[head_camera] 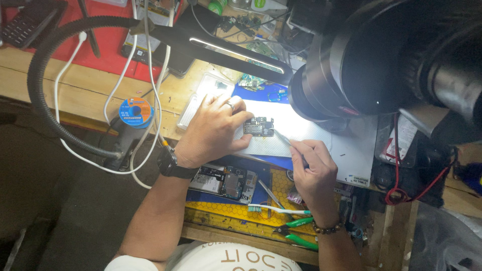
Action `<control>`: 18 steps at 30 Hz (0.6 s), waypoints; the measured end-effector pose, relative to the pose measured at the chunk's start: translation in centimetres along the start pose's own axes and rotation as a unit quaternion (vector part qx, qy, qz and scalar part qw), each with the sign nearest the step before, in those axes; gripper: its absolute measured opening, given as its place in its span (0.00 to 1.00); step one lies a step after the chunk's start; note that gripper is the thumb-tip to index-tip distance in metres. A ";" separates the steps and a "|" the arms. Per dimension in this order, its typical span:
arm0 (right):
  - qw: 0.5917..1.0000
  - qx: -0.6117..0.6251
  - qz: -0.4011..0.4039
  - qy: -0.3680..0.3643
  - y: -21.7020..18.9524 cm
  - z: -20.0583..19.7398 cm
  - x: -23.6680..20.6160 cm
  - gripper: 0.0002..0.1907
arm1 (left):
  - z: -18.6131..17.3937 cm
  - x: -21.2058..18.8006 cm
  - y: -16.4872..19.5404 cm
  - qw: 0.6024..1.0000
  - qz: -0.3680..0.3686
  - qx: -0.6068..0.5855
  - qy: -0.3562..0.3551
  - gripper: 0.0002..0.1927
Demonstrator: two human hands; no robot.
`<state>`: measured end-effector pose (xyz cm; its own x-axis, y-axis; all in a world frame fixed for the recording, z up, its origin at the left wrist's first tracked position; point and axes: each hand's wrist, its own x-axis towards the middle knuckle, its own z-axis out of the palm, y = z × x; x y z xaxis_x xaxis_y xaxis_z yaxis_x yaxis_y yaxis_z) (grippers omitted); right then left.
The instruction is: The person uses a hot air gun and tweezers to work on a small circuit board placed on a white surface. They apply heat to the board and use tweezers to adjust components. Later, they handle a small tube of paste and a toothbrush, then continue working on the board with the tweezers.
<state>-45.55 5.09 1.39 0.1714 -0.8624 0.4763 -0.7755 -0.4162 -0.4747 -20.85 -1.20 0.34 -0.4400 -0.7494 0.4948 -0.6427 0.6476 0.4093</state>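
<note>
Two hands: left hand [213,131], right hand [312,168]. One small circuit board [258,126]; one opened phone [224,181]; one toothbrush [275,209]; one green-handled pliers [296,232]; one solder spool [135,112] at nine o'clock.

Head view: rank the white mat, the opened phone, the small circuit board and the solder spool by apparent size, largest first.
1. white mat
2. opened phone
3. solder spool and small circuit board: they look alike, so unranked.

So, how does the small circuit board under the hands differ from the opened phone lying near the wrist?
The small circuit board lies on the bright white mat, while the opened phone lies on the blue mat in dimmer light. The left hand steadies the board and the right hand brings tweezers to it; nothing touches the phone. The board looks smaller. Both show bare electronics.
</note>
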 end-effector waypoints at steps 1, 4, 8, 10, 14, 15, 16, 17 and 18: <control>1.000 -0.006 -0.002 0.001 0.0 0.0 0.0 0.09 | 0.0 0.0 0.0 1.000 -0.004 0.000 -0.002 0.18; 1.000 0.005 0.005 0.002 -0.1 -0.2 -0.2 0.09 | 0.1 0.0 0.2 1.000 -0.001 0.004 0.000 0.18; 1.000 -0.004 0.009 -0.002 -0.1 -0.3 -0.2 0.09 | 0.0 0.1 0.3 1.000 0.001 0.001 -0.001 0.19; 1.000 0.004 0.011 -0.001 -0.1 -0.5 -0.4 0.08 | 0.0 0.1 0.4 1.000 0.001 -0.010 -0.004 0.19; 1.000 -0.005 0.012 -0.001 0.1 -0.5 -0.2 0.08 | 0.0 0.2 0.5 1.000 0.001 -0.003 -0.001 0.19; 1.000 -0.002 0.012 -0.002 0.0 -0.6 -0.3 0.08 | -0.1 0.2 0.6 1.000 0.001 -0.004 -0.005 0.19; 1.000 0.001 0.010 -0.001 0.0 -0.7 -0.4 0.08 | -0.1 0.3 0.6 1.000 0.002 -0.004 -0.007 0.19; 1.000 0.005 0.004 0.001 0.1 -0.7 -0.3 0.08 | -0.1 0.3 0.6 1.000 0.002 -0.003 -0.005 0.19; 1.000 0.004 0.004 0.002 0.1 -0.6 -0.2 0.08 | -0.1 0.3 0.7 1.000 0.002 0.000 -0.003 0.19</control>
<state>-46.07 5.41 1.71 0.1633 -0.8643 0.4757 -0.7722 -0.4121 -0.4837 -21.34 -0.97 0.88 -0.4458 -0.7479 0.4918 -0.6408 0.6503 0.4081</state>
